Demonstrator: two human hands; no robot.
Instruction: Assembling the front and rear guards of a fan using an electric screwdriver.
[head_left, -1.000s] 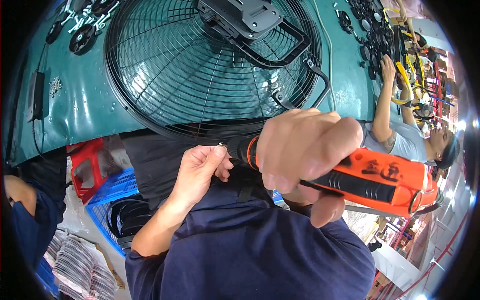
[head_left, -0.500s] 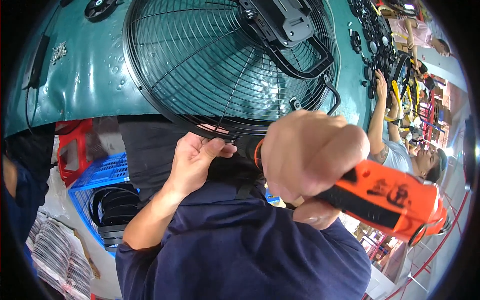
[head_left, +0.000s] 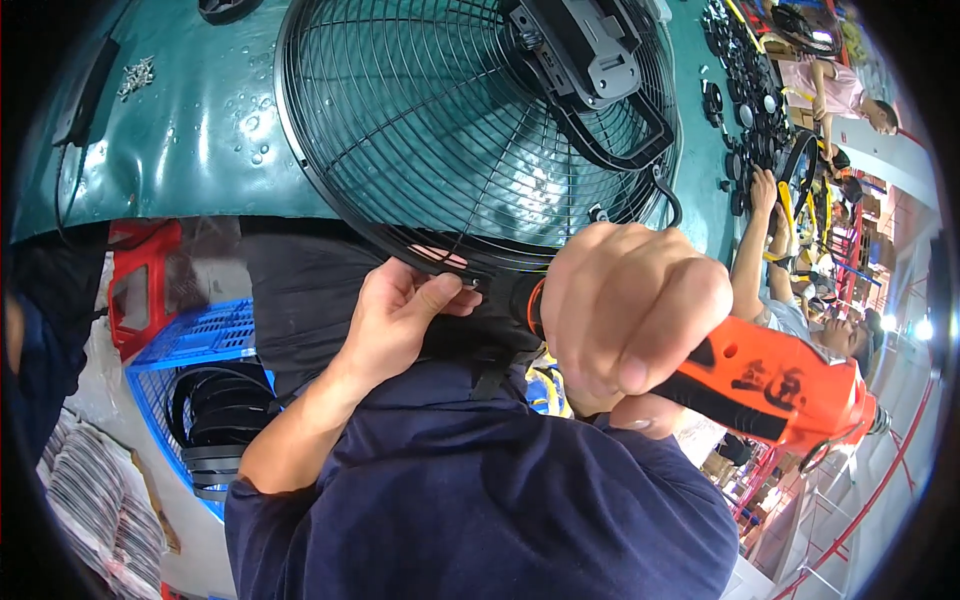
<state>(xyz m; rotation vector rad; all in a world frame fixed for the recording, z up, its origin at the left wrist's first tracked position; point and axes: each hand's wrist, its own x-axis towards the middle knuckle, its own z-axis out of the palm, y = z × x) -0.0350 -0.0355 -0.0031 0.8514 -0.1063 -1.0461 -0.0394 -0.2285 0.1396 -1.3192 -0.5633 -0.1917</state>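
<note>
A round black fan (head_left: 410, 150) with a wire grille lies on the green-covered table, its near rim over the front edge. The black motor housing (head_left: 590, 55) and a handle are at its top right. My left hand (head_left: 395, 315) grips the near rim of the grille, fingertips on the underside and thumb against the edge. In my right hand (head_left: 625, 310) is an orange and black power screwdriver (head_left: 795, 390), its nose toward the rim beside my left fingers. My fist partly covers the tool, and its tip cannot be made out.
Small screws (head_left: 137, 75) lie in a pile on the green tabletop (head_left: 200, 150) at left. A blue crate (head_left: 195, 340) holding black rings stands below, near a red stool (head_left: 145, 290). At right, co-workers (head_left: 800, 300) reach toward many black parts (head_left: 750, 110).
The view has shifted slightly, so the fan and both hands appear a little to the right. My grips on the rim and the screwdriver stay the same.
</note>
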